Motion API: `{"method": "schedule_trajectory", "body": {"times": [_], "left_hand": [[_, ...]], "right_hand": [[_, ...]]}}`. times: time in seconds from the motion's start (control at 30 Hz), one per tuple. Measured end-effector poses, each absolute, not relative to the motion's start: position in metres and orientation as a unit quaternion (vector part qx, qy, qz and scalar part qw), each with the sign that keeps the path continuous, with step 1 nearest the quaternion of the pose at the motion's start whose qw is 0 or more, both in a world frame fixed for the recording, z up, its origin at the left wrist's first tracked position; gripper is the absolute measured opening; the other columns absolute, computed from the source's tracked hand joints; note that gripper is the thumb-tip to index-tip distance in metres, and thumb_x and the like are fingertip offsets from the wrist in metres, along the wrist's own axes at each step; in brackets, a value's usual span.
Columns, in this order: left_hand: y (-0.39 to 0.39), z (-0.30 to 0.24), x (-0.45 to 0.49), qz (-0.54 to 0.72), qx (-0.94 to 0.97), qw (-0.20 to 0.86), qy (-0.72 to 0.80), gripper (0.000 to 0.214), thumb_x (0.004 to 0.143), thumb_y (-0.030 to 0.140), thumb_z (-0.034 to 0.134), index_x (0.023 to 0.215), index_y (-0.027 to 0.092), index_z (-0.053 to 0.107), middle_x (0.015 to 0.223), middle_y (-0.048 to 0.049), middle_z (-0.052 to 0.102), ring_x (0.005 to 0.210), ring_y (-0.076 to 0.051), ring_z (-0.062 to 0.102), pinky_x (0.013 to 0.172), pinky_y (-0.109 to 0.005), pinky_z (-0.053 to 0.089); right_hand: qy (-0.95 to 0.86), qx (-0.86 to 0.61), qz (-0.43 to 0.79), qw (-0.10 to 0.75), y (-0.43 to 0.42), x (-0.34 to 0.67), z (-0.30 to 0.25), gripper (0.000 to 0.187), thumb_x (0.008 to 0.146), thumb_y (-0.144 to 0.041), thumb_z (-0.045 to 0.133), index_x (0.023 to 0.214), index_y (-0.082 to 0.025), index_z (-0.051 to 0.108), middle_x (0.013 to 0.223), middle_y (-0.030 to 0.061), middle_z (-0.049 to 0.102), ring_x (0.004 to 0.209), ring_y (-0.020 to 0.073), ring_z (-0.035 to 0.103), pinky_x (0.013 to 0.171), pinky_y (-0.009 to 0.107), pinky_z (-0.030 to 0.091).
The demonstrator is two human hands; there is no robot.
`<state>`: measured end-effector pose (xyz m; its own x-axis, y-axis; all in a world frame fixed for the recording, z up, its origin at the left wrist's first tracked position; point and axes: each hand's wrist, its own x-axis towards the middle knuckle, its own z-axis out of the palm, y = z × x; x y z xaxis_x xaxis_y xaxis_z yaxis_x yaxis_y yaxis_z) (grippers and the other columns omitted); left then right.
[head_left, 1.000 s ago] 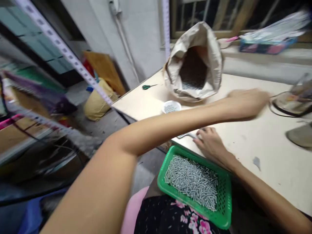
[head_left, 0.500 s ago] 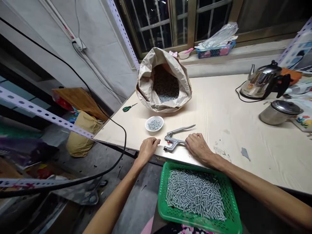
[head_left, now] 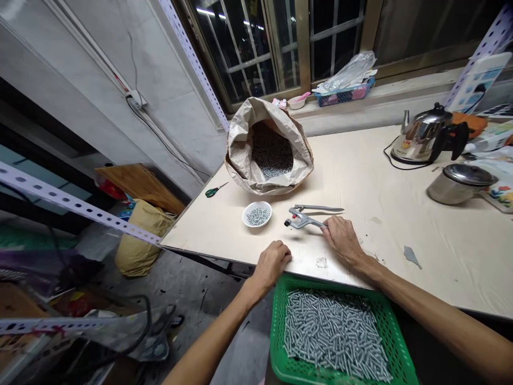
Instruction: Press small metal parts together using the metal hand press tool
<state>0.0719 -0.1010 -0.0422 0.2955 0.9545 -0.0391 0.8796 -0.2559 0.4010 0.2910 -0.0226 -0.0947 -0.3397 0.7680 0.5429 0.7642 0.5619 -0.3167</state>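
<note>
My right hand [head_left: 343, 239] grips one handle of the silvery hand pliers [head_left: 308, 220], which lie low over the table with jaws pointing left and handles spread. At the jaw end is a small red part. My left hand [head_left: 273, 263] rests at the table's front edge, left of the pliers, with its fingers curled in; anything inside them is hidden. A white bowl [head_left: 249, 220] of small silvery screws stands beyond my left hand. Below the table edge, a green basket [head_left: 276, 342] holds a heap of silvery screws [head_left: 334, 334].
A large paper sack [head_left: 240, 160] with screws inside lies open at the back of the table. Green-handled scissors [head_left: 211, 192] lie near the left edge. To the right are an electric kettle [head_left: 417, 136], a lidded metal pot [head_left: 449, 190] and a grey scrap [head_left: 411, 256].
My right hand has moved the pliers to the right and away from the table's front edge. My left hand has shifted right along the edge. The view has tilted slightly.
</note>
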Motion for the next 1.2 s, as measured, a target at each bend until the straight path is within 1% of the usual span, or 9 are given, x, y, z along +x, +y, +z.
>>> {"method": "schedule_trajectory", "body": {"times": [0.17, 0.27, 0.37, 0.5, 0.73, 0.87, 1.07, 1.13, 1.2], "left_hand": [[-0.108, -0.012, 0.068, 0.100, 0.811, 0.214, 0.535, 0.013, 0.086, 0.027, 0.060, 0.092, 0.020, 0.068, 0.092, -0.0029, 0.065, 0.088, -0.016, 0.059, 0.074, -0.024, 0.044], [-0.071, 0.001, 0.038, 0.112, 0.741, 0.099, 0.655, 0.019, 0.090, 0.027, 0.053, 0.091, 0.018, 0.070, 0.093, -0.0058, 0.065, 0.088, -0.018, 0.059, 0.075, -0.026, 0.044], [-0.025, 0.002, 0.005, 0.046, 0.685, 0.011, 0.727, 0.022, 0.089, 0.021, 0.051, 0.091, 0.018, 0.072, 0.098, -0.0083, 0.065, 0.098, -0.022, 0.057, 0.074, -0.026, 0.043], [0.006, -0.008, -0.011, -0.043, 0.705, 0.023, 0.708, 0.020, 0.085, 0.018, 0.053, 0.084, 0.017, 0.073, 0.095, -0.0089, 0.066, 0.098, -0.022, 0.058, 0.071, -0.025, 0.042], [0.009, -0.011, -0.005, -0.039, 0.708, 0.008, 0.705, 0.023, 0.087, 0.018, 0.048, 0.084, 0.014, 0.071, 0.096, -0.0118, 0.067, 0.094, -0.022, 0.061, 0.072, -0.026, 0.042], [0.002, -0.010, -0.006, 0.028, 0.700, 0.040, 0.712, 0.024, 0.090, 0.023, 0.047, 0.090, 0.016, 0.070, 0.094, -0.0078, 0.070, 0.085, -0.018, 0.063, 0.071, -0.024, 0.041], [-0.010, -0.017, -0.006, 0.113, 0.699, 0.075, 0.702, 0.016, 0.081, 0.020, 0.055, 0.078, 0.016, 0.070, 0.088, -0.0081, 0.071, 0.080, -0.019, 0.063, 0.069, -0.025, 0.041], [-0.011, -0.014, -0.004, 0.196, 0.661, 0.130, 0.713, 0.015, 0.078, 0.023, 0.057, 0.074, 0.016, 0.070, 0.075, -0.0054, 0.069, 0.070, -0.016, 0.061, 0.064, -0.024, 0.041], [-0.013, -0.009, 0.001, 0.282, 0.602, 0.241, 0.707, 0.021, 0.076, 0.033, 0.060, 0.069, 0.014, 0.068, 0.060, -0.0021, 0.062, 0.056, -0.013, 0.055, 0.055, -0.023, 0.040]], "right_hand": [[-0.838, -0.435, 0.004, 0.330, -0.028, 0.283, -0.097, 0.023, 0.098, -0.024, 0.031, 0.085, -0.017, 0.048, 0.080, 0.0059, 0.053, 0.076, 0.0204, 0.045, 0.073, 0.033, 0.030], [-0.846, -0.426, -0.001, 0.321, -0.028, 0.280, -0.098, 0.023, 0.097, -0.022, 0.032, 0.083, -0.017, 0.049, 0.080, 0.0062, 0.053, 0.075, 0.0202, 0.045, 0.072, 0.033, 0.029], [-0.849, -0.422, -0.015, 0.317, -0.026, 0.279, -0.099, 0.022, 0.096, -0.019, 0.033, 0.083, -0.017, 0.050, 0.080, 0.0064, 0.052, 0.075, 0.0202, 0.044, 0.071, 0.032, 0.029], [-0.856, -0.412, -0.044, 0.308, -0.025, 0.277, -0.101, 0.021, 0.096, -0.017, 0.035, 0.081, -0.016, 0.051, 0.079, 0.0064, 0.052, 0.075, 0.0205, 0.043, 0.072, 0.033, 0.029], [-0.877, -0.394, -0.039, 0.272, -0.028, 0.275, -0.099, 0.019, 0.095, -0.015, 0.038, 0.082, -0.016, 0.052, 0.080, 0.0064, 0.054, 0.076, 0.0207, 0.044, 0.074, 0.035, 0.029], [-0.870, -0.416, 0.043, 0.261, -0.029, 0.274, -0.097, 0.007, 0.094, -0.022, 0.049, 0.093, -0.017, 0.053, 0.087, 0.0049, 0.057, 0.081, 0.0212, 0.046, 0.075, 0.034, 0.029], [-0.867, -0.426, 0.060, 0.251, -0.030, 0.268, -0.095, 0.017, 0.089, -0.026, 0.059, 0.105, -0.020, 0.056, 0.094, 0.0056, 0.058, 0.086, 0.0222, 0.048, 0.077, 0.035, 0.031], [-0.864, -0.424, 0.066, 0.263, -0.030, 0.268, -0.095, 0.017, 0.089, -0.026, 0.058, 0.105, -0.019, 0.057, 0.094, 0.0059, 0.058, 0.087, 0.0221, 0.049, 0.078, 0.035, 0.033], [-0.858, -0.418, 0.090, 0.284, -0.031, 0.268, -0.094, 0.021, 0.091, -0.027, 0.056, 0.110, -0.018, 0.056, 0.097, 0.0069, 0.059, 0.089, 0.0222, 0.051, 0.078, 0.035, 0.034]]}}
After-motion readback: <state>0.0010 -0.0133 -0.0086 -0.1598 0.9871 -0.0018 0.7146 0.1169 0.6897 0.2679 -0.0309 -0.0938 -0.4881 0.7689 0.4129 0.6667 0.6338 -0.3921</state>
